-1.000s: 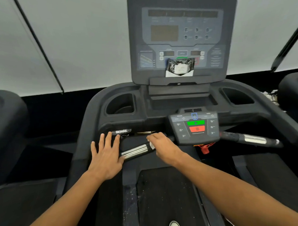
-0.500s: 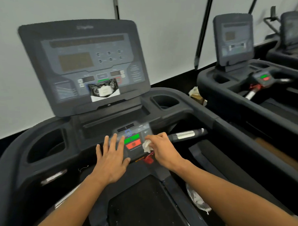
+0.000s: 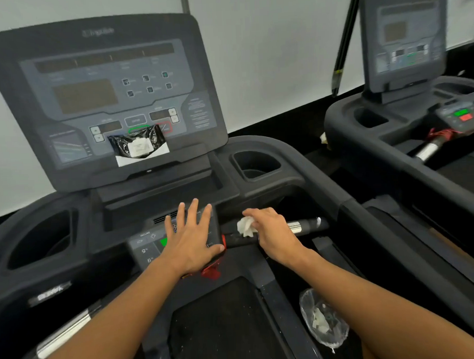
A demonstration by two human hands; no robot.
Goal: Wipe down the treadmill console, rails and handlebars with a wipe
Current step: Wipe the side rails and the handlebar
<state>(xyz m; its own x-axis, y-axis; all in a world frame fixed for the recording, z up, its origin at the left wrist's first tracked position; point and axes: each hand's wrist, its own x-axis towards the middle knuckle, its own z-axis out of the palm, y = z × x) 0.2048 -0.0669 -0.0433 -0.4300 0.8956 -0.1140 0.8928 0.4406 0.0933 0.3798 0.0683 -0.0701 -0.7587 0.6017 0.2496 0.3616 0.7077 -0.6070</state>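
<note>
— Head view: what do you have on the hands?

— I see my left hand flat on the small control panel below the console, fingers straight and spread, thumb at the panel's right edge, gripping nothing. My right hand lies on the right handlebar, fingers curled over a crumpled white wipe and pressing it against the bar's black section, just right of the panel.

— Where does the wipe sit along the bar?

— Between the panel and the bar's silver band, which shows just past my knuckles. I cannot tell whether my fingers go fully around the bar.

— Anything else nearby?

— A black wipe packet leans on the console's lower ledge. A red safety clip hangs under the panel. A clear plastic bag lies on the side rail near my right forearm. The left handlebar shows at lower left, and a second treadmill stands to the right
</note>
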